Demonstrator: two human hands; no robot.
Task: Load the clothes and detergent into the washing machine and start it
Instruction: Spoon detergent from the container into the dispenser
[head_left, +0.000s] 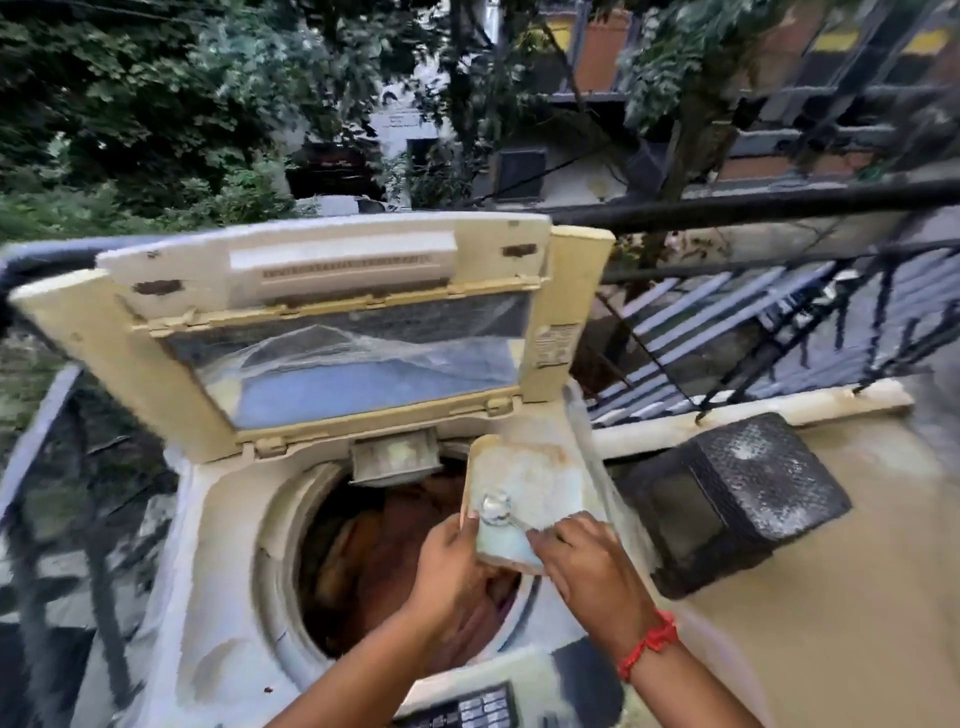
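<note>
A cream top-loading washing machine (218, 545) stands in front of me with its folding lid (332, 338) raised. Brown and orange clothes (384, 540) lie inside the drum. Above the drum's right rim I hold an open, pale detergent box (535, 488) with light powder in it. My left hand (452, 566) grips the box's left edge from below. My right hand (582, 561) holds a small metal spoon (498, 506) whose bowl rests on the powder. A red thread is tied round my right wrist.
The machine's dark control panel (467, 709) lies at the near edge. A dark speckled box (737, 499) stands on the tan floor to the right. Black iron railings (779, 312) run behind and along the left, with trees and buildings beyond.
</note>
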